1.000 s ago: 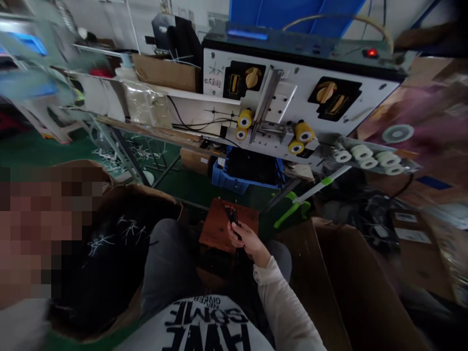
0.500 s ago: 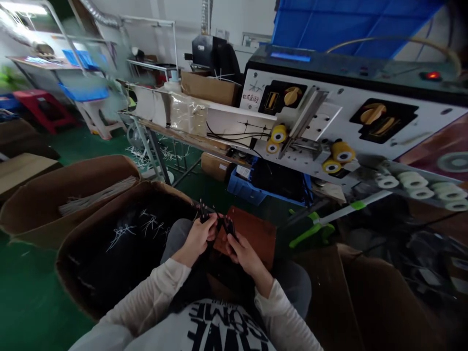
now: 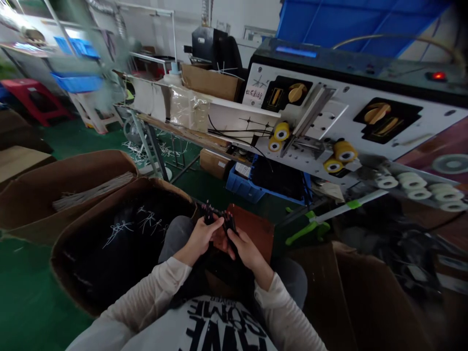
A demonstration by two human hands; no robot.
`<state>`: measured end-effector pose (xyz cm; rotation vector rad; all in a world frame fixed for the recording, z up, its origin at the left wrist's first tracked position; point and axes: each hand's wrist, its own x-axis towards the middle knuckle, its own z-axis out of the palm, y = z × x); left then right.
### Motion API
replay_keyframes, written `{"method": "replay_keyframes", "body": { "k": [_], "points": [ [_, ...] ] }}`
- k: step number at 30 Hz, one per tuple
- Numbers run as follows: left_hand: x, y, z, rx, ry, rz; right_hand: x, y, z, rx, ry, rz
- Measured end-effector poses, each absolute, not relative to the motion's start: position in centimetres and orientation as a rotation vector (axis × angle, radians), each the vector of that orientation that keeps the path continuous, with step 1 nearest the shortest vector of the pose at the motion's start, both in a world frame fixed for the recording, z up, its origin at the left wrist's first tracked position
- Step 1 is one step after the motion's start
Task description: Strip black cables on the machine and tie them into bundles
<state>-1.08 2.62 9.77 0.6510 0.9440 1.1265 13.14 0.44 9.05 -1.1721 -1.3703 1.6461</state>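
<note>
My left hand point(image 3: 202, 235) and my right hand point(image 3: 244, 249) are close together over my lap, each closed on a small bundle of short black wires point(image 3: 218, 220). The wire ends stick up between my fingers. Just beyond my hands lies a reddish-brown board point(image 3: 258, 231) on my knees.
A large cardboard box point(image 3: 109, 234) with dark contents and white ties stands at my left, with another box point(image 3: 54, 187) behind it. A wire machine point(image 3: 351, 122) with yellow rollers rises ahead. A blue bin point(image 3: 243, 187) sits under it. A brown box point(image 3: 336, 297) is at my right.
A second ago only my right hand held the wires; the left hand has joined it. Since half a second ago the two hands have drawn closer together.
</note>
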Motion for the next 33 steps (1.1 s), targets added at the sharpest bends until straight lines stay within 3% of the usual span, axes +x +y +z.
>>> {"method": "replay_keyframes", "body": {
  "k": [3, 9, 12, 23, 28, 33],
  "points": [
    [-0.9, 2.4, 9.8, 0.721, 0.923, 1.041, 13.4, 0.9, 9.2, -1.126, -1.32, 1.746],
    [-2.6, 3.8, 10.0, 0.762, 0.943, 1.29, 13.9, 0.6, 9.1, -1.012, -1.104, 2.062],
    [-3.4, 4.3, 10.2, 0.924, 0.962, 1.231, 13.8, 0.5, 9.2, -0.963, -1.129, 2.171],
    [-2.1, 3.1, 9.9, 1.078, 1.009, 1.054, 13.4, 1.1, 8.6, -0.989, -1.132, 2.197],
    [-2.5, 3.6, 8.6, 0.66, 0.837, 1.118, 13.4, 1.4, 10.1, -1.159, -1.274, 1.87],
    [-1.8, 3.9, 8.1, 0.382, 0.777, 1.126, 12.2, 2.0, 12.4, -1.331, -1.924, 0.989]
  ]
}}
